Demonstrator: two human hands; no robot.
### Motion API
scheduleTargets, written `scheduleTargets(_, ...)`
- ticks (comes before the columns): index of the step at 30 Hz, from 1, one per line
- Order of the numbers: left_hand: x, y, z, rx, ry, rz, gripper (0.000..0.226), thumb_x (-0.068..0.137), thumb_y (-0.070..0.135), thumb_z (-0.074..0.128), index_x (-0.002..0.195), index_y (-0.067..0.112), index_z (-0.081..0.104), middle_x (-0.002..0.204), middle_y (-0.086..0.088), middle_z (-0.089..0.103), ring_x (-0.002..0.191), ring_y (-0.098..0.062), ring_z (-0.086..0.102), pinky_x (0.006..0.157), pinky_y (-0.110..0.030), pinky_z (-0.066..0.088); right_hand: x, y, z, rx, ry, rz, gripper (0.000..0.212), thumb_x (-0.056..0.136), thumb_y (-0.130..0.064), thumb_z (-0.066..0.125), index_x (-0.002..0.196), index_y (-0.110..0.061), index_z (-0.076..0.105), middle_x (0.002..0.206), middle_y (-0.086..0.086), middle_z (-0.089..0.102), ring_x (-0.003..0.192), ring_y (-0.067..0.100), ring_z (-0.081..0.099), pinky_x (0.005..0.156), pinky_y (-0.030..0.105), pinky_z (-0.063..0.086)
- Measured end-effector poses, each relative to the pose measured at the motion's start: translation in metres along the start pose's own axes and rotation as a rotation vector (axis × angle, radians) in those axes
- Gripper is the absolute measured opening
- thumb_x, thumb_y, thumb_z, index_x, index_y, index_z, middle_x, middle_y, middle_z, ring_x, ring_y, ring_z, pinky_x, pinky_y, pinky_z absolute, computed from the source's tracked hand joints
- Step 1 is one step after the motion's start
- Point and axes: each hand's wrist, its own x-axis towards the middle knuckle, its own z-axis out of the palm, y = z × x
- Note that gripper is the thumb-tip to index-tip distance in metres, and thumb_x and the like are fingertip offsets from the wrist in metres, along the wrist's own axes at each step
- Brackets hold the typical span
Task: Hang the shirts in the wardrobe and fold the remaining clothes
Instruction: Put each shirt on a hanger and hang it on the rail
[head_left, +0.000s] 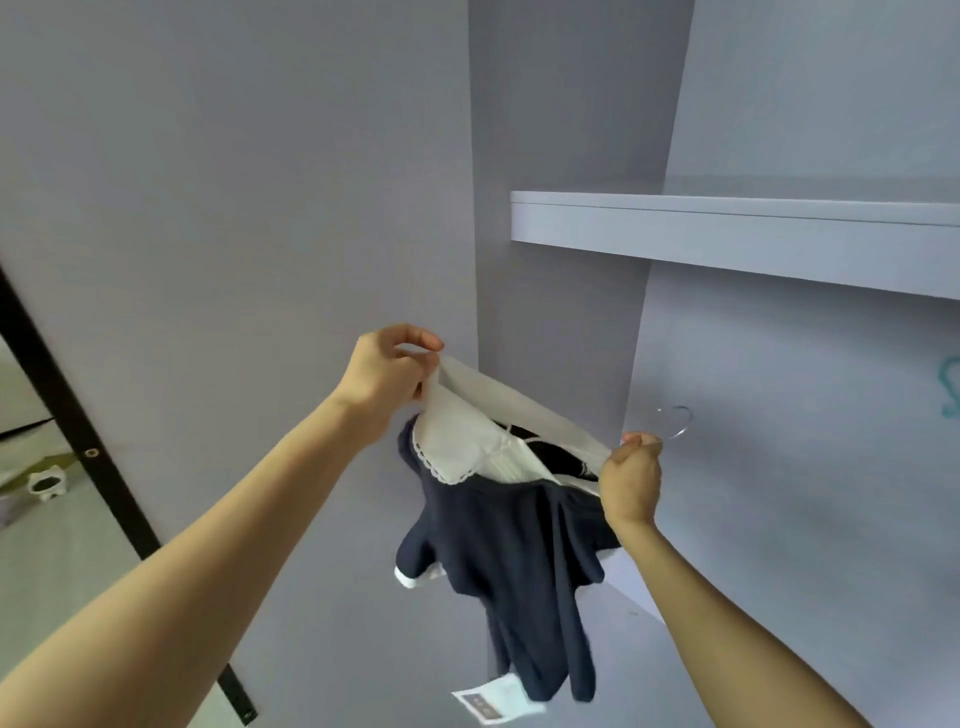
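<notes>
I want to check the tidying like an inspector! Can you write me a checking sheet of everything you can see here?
Surface: grey wardrobe shelf, nothing seen on it.
Job's things: navy shirt with a white lace-edged collar, hanging in the air on a hanger with a clear hook; paper tag at its hem.
Clutter: small white dish on the floor, far left.
Hands: left hand pinches the collar end; right hand grips the hanger by the hook.
Cables: nothing seen.
Surroundings: grey wardrobe walls, black door edge strip, teal mark on the right wall.
</notes>
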Motion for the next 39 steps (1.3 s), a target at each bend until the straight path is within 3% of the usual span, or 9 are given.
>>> scheduleTargets(6,0.010,-0.012,0.004,0.549,-0.053,0.152,0.019,0.089,0.000,0.050,0.088,0.013,0.064,0.072,0.001,0.056,0.063,-0.012,0.049,0.051,-0.009,0.036,-0.014,0.003,-0.004,-0.415,0.018,-0.399,0.018,0.095,-0.006,0.041,0.101,0.001,0.056,0.076,0.019,0.068,0.074,0.037,0.065,0.058,0.032,0.037)
scheduleTargets(10,0.009,-0.036,0.010,0.672,-0.077,0.104,0.021,0.091,0.004,0.050,0.102,0.010,0.066,0.084,-0.003,0.058,0.078,-0.015,0.050,0.060,-0.007,0.031,-0.001,-0.024,-0.019,-0.485,-0.414,-0.492,0.025,0.100,-0.025,0.031,0.089,-0.009,0.046,0.078,0.018,0.064,0.076,0.036,0.060,0.058,0.036,0.035)
scheduleTargets(13,0.003,-0.056,0.014,0.734,-0.114,0.093,0.024,0.092,0.004,0.048,0.105,0.009,0.067,0.100,-0.007,0.065,0.086,-0.015,0.052,0.065,-0.008,0.031,0.002,-0.034,-0.033,-0.474,-0.730,-0.502,0.017,0.098,-0.018,0.032,0.097,-0.010,0.048,0.083,0.017,0.063,0.078,0.034,0.058,0.070,0.043,0.046)
scheduleTargets(19,-0.014,-0.059,0.046,0.642,-0.173,0.217,0.020,0.088,0.003,0.054,0.096,0.007,0.072,0.093,-0.008,0.070,0.084,-0.019,0.057,0.066,-0.010,0.032,-0.017,-0.032,-0.028,-0.598,-0.851,-0.564,0.022,0.095,-0.009,0.037,0.103,-0.007,0.058,0.100,0.011,0.067,0.089,0.023,0.057,0.076,0.030,0.042)
scheduleTargets(25,-0.010,-0.072,0.046,0.580,-0.239,0.189,0.033,0.090,0.025,0.059,0.123,0.019,0.058,0.118,-0.005,0.059,0.106,-0.020,0.057,0.083,-0.014,0.036,0.004,-0.016,-0.050,-0.407,-0.536,-0.416,0.019,0.090,-0.002,0.040,0.087,-0.012,0.056,0.080,-0.006,0.055,0.081,0.025,0.052,0.074,0.030,0.037)
scheduleTargets(28,-0.013,-0.106,0.032,0.646,-0.318,0.037,0.064,0.084,0.039,0.065,0.140,0.027,0.036,0.137,-0.004,0.041,0.129,-0.024,0.039,0.107,-0.038,0.033,0.013,-0.011,-0.065,-0.297,-0.364,-0.338,0.020,0.090,-0.002,0.039,0.080,-0.016,0.050,0.069,-0.012,0.050,0.073,0.020,0.049,0.067,0.026,0.031)
scheduleTargets(30,-0.016,-0.128,0.031,0.582,-0.347,-0.088,0.074,0.082,0.033,0.070,0.143,0.025,0.029,0.135,-0.005,0.045,0.128,-0.026,0.040,0.107,-0.038,0.033,0.017,-0.009,-0.073,-0.245,-0.286,-0.351,0.020,0.090,0.000,0.039,0.079,-0.014,0.049,0.069,-0.010,0.051,0.072,0.021,0.050,0.068,0.028,0.035)
scheduleTargets(35,-0.005,-0.142,0.043,0.619,-0.020,0.025,0.011,0.089,0.015,0.057,0.096,0.009,0.064,0.093,-0.013,0.068,0.092,-0.038,0.058,0.070,-0.031,0.040,0.024,0.004,-0.095,-0.288,-0.179,-0.357,0.021,0.083,0.011,0.041,0.076,-0.008,0.045,0.081,0.002,0.053,0.074,0.025,0.047,0.064,0.024,0.030)
scheduleTargets(39,0.011,-0.136,0.048,0.751,-0.163,0.018,0.039,0.089,0.015,0.056,0.126,0.026,0.053,0.121,-0.002,0.060,0.111,-0.030,0.054,0.090,-0.039,0.044,0.029,0.016,-0.113,-0.310,-0.092,-0.272,0.025,0.083,0.012,0.038,0.075,-0.012,0.043,0.084,0.002,0.055,0.078,0.025,0.049,0.069,0.027,0.033)
